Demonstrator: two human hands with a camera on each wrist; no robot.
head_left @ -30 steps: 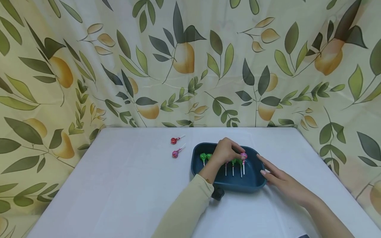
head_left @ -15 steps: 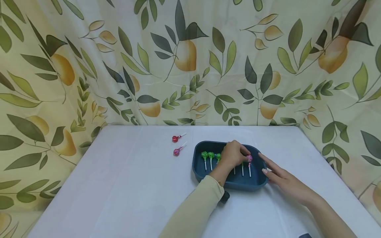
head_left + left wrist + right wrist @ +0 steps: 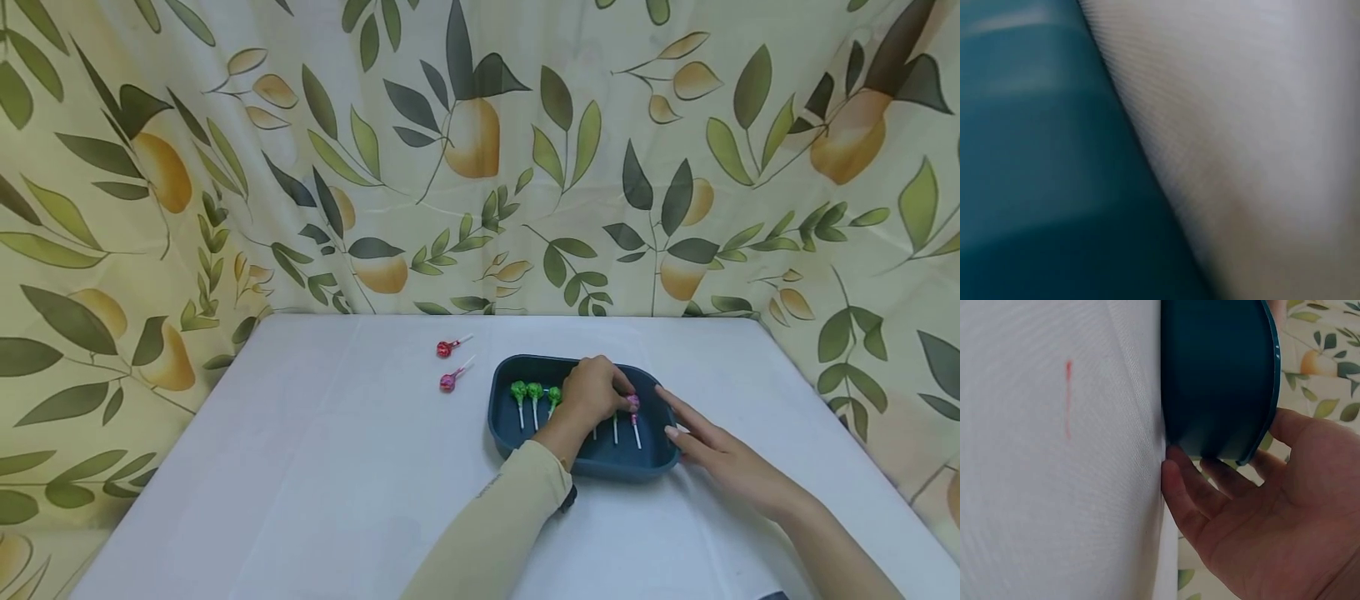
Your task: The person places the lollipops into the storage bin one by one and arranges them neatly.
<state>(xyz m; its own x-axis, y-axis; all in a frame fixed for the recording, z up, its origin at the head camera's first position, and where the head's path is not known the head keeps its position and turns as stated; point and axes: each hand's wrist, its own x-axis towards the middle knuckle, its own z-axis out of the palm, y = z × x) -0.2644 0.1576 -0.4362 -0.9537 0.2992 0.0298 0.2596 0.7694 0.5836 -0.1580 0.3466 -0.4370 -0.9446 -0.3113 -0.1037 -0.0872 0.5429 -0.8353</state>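
Observation:
My left hand (image 3: 596, 390) reaches into a dark blue tray (image 3: 525, 444) and pinches the head of a pink lollipop (image 3: 634, 407), whose white stick points toward me. Left of that hand, several green lollipops (image 3: 535, 392) lie in a row; more sticks show under the fingers, their heads hidden. My right hand (image 3: 712, 454) rests against the tray's right end. In the right wrist view, its thumb is at the tray's rim and its loosely extended fingers touch the wall. The left wrist view shows only the tray's blurred side (image 3: 1041, 156) and white cloth.
Left of the tray, a red lollipop (image 3: 444, 349) and another pink lollipop (image 3: 447, 382) lie on the white-covered table (image 3: 322, 467). A leaf-and-fruit patterned curtain (image 3: 480, 208) hangs behind. A dark object (image 3: 772, 596) peeks in at the bottom edge.
My left hand has moved right and slightly toward me with the pink lollipop, uncovering more green ones. The lollipop's stick now slants slightly. My right hand has stayed at the tray's end.

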